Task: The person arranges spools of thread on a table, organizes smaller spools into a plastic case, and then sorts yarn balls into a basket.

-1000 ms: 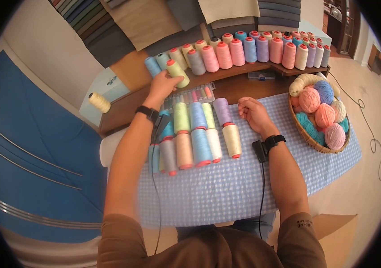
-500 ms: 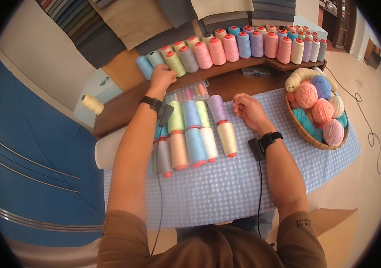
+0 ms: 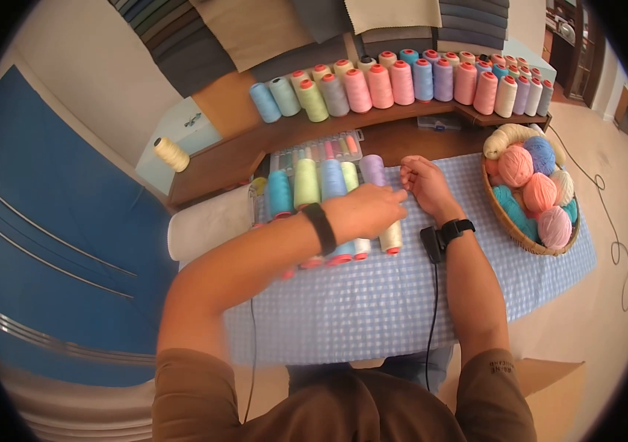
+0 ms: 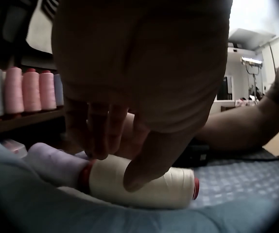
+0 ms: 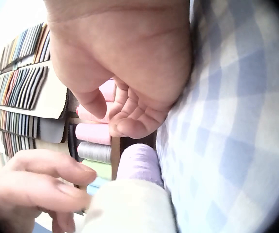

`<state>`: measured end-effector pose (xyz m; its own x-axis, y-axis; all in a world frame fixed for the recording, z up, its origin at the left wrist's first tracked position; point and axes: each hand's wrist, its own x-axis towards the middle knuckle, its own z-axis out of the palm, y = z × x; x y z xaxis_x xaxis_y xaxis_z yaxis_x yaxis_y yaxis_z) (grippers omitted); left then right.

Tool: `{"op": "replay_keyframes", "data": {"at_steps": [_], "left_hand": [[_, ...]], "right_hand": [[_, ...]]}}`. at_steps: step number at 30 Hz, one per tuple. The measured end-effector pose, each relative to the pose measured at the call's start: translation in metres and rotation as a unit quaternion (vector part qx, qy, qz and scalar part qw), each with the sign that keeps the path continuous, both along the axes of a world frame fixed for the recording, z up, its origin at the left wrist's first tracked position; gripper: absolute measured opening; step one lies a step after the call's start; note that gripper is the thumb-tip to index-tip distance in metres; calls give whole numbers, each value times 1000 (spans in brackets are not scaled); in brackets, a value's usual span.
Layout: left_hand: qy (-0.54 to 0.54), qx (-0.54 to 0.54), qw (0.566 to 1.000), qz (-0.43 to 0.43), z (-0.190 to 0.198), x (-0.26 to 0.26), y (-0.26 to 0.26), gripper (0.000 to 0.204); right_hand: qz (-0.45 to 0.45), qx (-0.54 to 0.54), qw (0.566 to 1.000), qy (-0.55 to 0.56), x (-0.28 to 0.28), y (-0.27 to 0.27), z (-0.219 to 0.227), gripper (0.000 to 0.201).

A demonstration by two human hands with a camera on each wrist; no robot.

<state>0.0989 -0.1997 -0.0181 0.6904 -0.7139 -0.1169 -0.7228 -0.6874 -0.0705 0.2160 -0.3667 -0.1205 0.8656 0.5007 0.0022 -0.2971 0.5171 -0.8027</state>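
Blue-checked tablecloth (image 3: 314,317) under rows of spools (image 3: 306,184); cream spool (image 4: 151,195) lying end to end with lilac spool (image 4: 57,165). Left hand (image 3: 365,214) directly over the cream, thumb across its side; can't tell whether gripping. Right hand (image 3: 428,184) loose, holding nothing. Best pinch mid-body, evenly, without nudging the lilac.

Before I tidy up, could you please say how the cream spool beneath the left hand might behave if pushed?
The cream spool would likely roll, lying on its round side; its smooth winding suggests it stays firm.
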Motion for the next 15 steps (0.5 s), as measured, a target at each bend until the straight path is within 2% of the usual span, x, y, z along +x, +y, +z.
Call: {"op": "replay_keyframes", "data": {"at_steps": [4, 7, 10, 12, 14, 15], "left_hand": [[-35, 72, 997, -13, -12, 6, -6, 31], [10, 28, 1000, -11, 0, 3, 0, 32], [75, -141, 986, 46, 39, -7, 23, 39], [32, -285, 956, 62, 47, -4, 52, 49], [-25, -355, 924, 138, 59, 1, 86, 51], [-38, -376, 901, 212, 59, 6, 106, 52]], "right_hand": [[3, -5, 1000, -7, -1, -1, 2, 10], [4, 0, 1000, -7, 0, 0, 1, 11], [4, -1, 1000, -5, -2, 0, 1, 11], [0, -8, 1000, -4, -3, -1, 5, 11], [-4, -19, 1000, -4, -4, 0, 7, 11], [-5, -20, 1000, -5, -4, 0, 7, 11]]}}
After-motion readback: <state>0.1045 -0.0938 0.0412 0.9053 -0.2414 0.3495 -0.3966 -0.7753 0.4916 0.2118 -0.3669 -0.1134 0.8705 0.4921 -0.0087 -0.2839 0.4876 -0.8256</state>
